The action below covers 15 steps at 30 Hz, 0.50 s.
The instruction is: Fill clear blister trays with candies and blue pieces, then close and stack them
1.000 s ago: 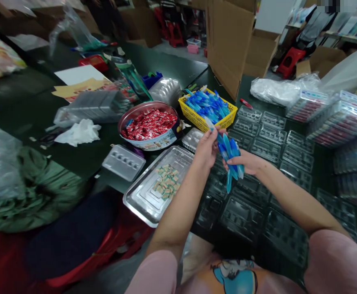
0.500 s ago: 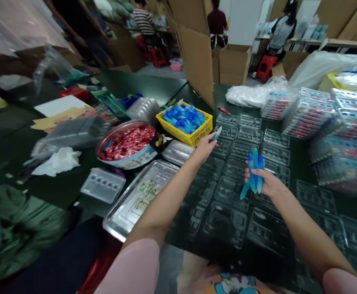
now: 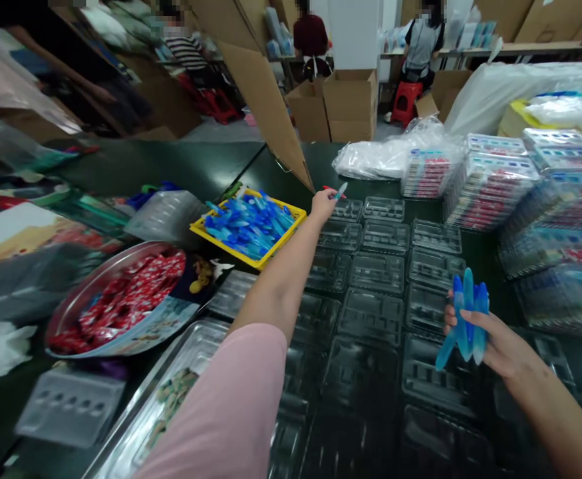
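My left hand (image 3: 324,201) is stretched far forward and pinches one small blue plastic piece (image 3: 340,191) over the far row of clear plastic trays (image 3: 378,271). My right hand (image 3: 495,340) is closed round a bundle of blue plastic pieces (image 3: 465,316) above the trays on the right. A yellow basket (image 3: 251,226) full of the same blue pieces sits left of my left forearm.
A round metal bowl of red packets (image 3: 121,299) and a steel tray (image 3: 181,392) with small sweets lie at the left. Stacks of filled packs (image 3: 520,193) stand at the right. A cardboard sheet (image 3: 265,100) leans behind the basket. People work among boxes at the back.
My left hand has left the bundle and reached forward to the far trays with one blue piece. My right hand has moved right and lower with the bundle.
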Motion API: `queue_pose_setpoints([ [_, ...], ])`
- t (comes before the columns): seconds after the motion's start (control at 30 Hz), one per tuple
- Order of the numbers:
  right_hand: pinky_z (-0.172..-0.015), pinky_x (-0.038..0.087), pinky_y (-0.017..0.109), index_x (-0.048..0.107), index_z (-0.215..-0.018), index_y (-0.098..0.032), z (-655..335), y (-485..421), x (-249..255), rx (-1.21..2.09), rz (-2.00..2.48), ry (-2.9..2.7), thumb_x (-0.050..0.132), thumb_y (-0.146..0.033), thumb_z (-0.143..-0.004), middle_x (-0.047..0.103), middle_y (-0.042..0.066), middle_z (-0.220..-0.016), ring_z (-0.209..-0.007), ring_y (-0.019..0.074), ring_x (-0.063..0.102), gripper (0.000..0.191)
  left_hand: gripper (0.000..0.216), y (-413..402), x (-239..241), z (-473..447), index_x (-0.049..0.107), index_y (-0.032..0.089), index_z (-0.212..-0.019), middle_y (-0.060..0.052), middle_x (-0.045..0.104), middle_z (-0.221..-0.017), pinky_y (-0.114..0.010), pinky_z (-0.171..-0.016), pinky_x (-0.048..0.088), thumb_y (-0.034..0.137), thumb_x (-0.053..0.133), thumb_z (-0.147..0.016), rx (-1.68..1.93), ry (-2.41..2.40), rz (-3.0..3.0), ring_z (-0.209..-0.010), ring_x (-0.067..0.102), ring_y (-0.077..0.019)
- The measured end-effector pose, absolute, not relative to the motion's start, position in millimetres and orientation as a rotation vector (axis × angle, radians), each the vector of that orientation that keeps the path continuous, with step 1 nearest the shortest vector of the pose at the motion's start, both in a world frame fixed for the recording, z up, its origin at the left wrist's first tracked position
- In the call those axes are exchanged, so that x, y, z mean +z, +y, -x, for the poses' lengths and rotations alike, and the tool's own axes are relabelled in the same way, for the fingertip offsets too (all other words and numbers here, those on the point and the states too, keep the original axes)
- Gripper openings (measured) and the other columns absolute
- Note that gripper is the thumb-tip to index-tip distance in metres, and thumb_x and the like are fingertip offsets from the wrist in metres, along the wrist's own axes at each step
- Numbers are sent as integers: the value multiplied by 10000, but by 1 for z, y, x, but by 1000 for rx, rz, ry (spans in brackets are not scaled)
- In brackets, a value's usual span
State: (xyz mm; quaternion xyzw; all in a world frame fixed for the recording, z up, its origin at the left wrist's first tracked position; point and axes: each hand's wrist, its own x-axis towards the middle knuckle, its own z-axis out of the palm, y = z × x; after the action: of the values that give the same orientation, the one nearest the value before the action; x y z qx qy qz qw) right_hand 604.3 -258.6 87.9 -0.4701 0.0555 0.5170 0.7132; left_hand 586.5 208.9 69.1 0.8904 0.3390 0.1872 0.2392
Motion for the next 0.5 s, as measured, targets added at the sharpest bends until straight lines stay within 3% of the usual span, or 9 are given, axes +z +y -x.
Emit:
queue_pose_setpoints([
  [0.1, -683, 588, 311, 647, -1138, -314, -609, -257, 84, 1149, 1065, 157, 851, -199, -631, 654, -9, -835, -699, 151, 622, 559, 287, 225, 58, -602, 723, 170, -1081, -79, 729, -1007, -296, -824, 433, 136, 565, -844, 510, 953, -2467, -901, 608, -198],
  [0.33, -695, 591, 319, 639, -1185, -335, -615, -252, 77, 1170, 1103, 233, 875, -218, -600, 657, 0, -834, -706, 163, 632, 641, 174, 238, 33, -621, 748, 225, -951, -84, 705, -1082, -394, -912, 369, 176, 636, -827, 457, 873, -2591, -1019, 573, -271],
  [0.5, -703, 591, 326, 654, -1149, -333, -621, -253, 71, 1150, 1133, 235, 867, -216, -604, 659, 2, -849, -715, 167, 632, 597, 249, 239, 28, -619, 728, 242, -1023, -76, 675, -1159, -403, -932, 357, 150, 556, -868, 463, 816, -2643, -1107, 544, -271],
])
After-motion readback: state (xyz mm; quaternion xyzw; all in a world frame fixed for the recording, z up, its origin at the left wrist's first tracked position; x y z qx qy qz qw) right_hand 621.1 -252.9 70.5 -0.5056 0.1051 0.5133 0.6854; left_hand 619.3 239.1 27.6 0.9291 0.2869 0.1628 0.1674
